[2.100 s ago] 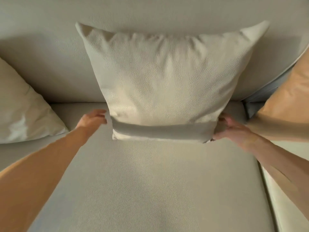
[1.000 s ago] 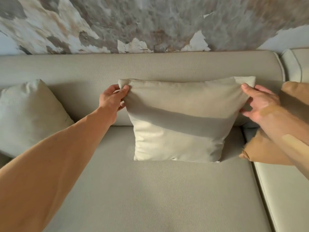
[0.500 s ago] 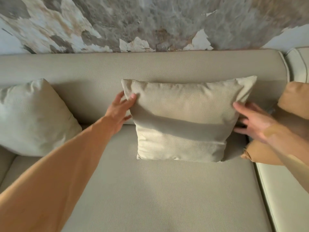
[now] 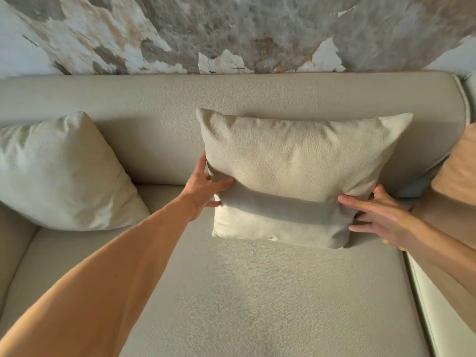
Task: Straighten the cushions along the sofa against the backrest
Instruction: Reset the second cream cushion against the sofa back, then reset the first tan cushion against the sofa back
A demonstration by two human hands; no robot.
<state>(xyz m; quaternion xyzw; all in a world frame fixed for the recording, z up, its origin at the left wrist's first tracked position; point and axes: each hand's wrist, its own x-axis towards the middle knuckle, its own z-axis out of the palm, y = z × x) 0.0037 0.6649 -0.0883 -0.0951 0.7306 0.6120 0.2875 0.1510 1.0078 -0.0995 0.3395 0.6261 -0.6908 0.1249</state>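
Sliding down from the top corners, the left hand (image 4: 203, 188) and right hand (image 4: 378, 217) now press the middle cushion's (image 4: 296, 171) lower sides — each grip open, fingers spread — seating it upright against the backrest (image 4: 154, 99); it looks nearly squared.

Middle cushion (image 4: 296, 176) upright on sofa seat (image 4: 257, 292), leaning on backrest (image 4: 154, 99). Left cushion (image 4: 59, 173) at seat's left end; right cushion (image 4: 458, 166) at right edge. Wall (image 4: 231, 29) behind backrest.
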